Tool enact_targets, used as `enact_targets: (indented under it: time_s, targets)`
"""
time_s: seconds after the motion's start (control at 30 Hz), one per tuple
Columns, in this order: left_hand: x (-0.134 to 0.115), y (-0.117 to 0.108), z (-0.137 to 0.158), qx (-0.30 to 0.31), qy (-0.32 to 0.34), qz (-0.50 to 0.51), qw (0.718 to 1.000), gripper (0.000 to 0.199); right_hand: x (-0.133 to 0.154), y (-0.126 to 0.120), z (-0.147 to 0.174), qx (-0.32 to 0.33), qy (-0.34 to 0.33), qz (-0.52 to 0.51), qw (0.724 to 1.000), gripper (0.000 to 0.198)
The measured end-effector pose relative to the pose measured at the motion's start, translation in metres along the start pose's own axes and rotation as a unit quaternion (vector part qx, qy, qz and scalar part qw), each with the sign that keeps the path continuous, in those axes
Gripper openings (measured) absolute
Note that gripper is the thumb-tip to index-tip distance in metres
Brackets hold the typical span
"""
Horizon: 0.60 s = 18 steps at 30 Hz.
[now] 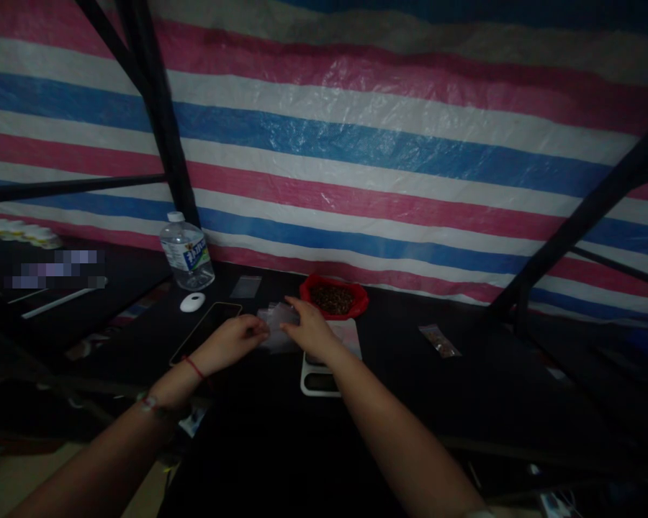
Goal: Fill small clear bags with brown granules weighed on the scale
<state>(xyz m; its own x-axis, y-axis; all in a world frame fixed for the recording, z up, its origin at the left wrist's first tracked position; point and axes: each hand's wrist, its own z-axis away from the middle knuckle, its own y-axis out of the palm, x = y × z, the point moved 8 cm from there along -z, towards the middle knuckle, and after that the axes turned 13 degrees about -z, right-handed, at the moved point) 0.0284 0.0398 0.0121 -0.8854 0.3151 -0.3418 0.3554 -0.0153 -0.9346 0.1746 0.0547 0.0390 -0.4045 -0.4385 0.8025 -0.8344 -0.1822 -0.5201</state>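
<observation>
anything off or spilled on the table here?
Nothing spilled. Both hands, left hand and right hand, hold a clear plastic bag over the white scale. The brown bits stay inside the red bowl. One small filled packet lies alone, right.

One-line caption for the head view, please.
Both hands, left hand and right hand, hold clear plastic bags beside a red bowl.
</observation>
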Motion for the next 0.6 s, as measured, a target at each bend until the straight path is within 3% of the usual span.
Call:
enact_targets:
  time_s: [0.1,0.23,0.3,0.4,0.47,0.6]
  targets:
    - [0.001,-0.012,0.001,-0.001,-0.003,0.04,0.999,0.038,0.0,-0.006,-0.015,0.057,0.055,0.019,0.997,0.026]
    - [0.013,0.012,0.0,0.143,0.018,0.01,0.989,0.036,0.006,-0.008,-0.035,0.128,0.043,0.114,0.984,0.02]
    - [0.026,0.02,-0.004,0.179,0.014,-0.023,0.984,0.034,0.003,0.004,-0.042,0.188,0.044,0.193,0.962,0.021]
    - [0.05,0.011,-0.028,0.106,-0.041,-0.069,0.991,0.039,-0.007,0.034,-0.046,0.274,0.05,0.276,0.92,0.023]
    - [0.063,0.007,-0.048,0.067,-0.096,-0.083,0.99,0.049,-0.014,0.051,-0.048,0.296,0.053,0.291,0.908,0.026]
    - [0.053,0.025,-0.087,0.098,-0.046,-0.075,0.991,0.07,-0.03,0.069,-0.055,0.282,0.054,0.3,0.91,0.039]
